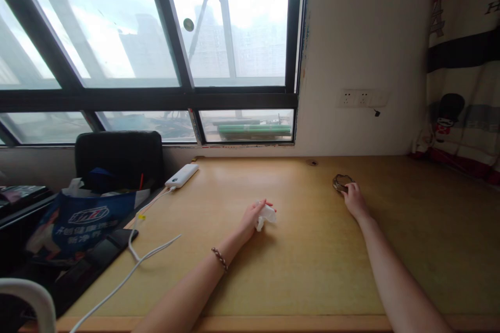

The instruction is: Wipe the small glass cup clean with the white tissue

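Observation:
My left hand (253, 218) is closed around a crumpled white tissue (267, 215) above the middle of the wooden table (297, 270). A beaded bracelet (219, 259) circles that wrist. Farther right, my right hand (354, 200) pinches the near edge of a dark, ring-shaped object (339, 183), perhaps a bracelet or small dish, at the table's back right. The fingertips of my right hand are partly hidden behind the hand itself.
A white power bank (182, 176) with a white cable (133, 270) lies along the table's left edge. Beyond that edge are a black chair (119, 153) and a blue bag (88, 223). A curtain (464, 78) hangs at the right.

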The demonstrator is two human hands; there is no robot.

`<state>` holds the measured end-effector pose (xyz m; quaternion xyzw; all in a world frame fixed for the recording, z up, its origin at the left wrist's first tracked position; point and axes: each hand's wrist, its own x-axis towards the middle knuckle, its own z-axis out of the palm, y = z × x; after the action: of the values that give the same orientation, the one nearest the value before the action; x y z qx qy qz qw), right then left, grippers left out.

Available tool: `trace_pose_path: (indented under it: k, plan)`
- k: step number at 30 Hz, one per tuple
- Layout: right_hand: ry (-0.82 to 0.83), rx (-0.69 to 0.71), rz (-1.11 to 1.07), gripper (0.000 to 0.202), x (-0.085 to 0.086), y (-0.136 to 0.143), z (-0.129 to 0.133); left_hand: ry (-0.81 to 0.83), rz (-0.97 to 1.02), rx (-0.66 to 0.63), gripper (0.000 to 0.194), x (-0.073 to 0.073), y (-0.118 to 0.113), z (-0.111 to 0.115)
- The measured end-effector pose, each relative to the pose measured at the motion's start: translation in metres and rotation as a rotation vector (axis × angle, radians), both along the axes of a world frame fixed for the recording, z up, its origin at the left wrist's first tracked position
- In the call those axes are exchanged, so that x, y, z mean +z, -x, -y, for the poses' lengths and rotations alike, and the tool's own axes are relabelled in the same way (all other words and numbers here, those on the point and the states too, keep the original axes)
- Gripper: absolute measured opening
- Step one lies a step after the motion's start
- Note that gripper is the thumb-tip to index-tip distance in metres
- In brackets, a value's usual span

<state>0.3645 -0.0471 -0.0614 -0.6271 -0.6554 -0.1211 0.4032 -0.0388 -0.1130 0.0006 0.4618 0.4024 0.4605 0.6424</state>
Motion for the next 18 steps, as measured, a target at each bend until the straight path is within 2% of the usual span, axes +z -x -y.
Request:
trace_pose_path:
  k: [8,18]
  plan:
    - [-0.009,0.044,-0.034,0.016,-0.010,-0.019,-0.008,0.020,0.016,0.024,0.046,-0.001,0.000,-0.001]
    - [0.032,0.080,-0.056,0.017,-0.008,-0.017,-0.006,-0.011,-0.027,0.034,0.048,-0.008,0.002,-0.005]
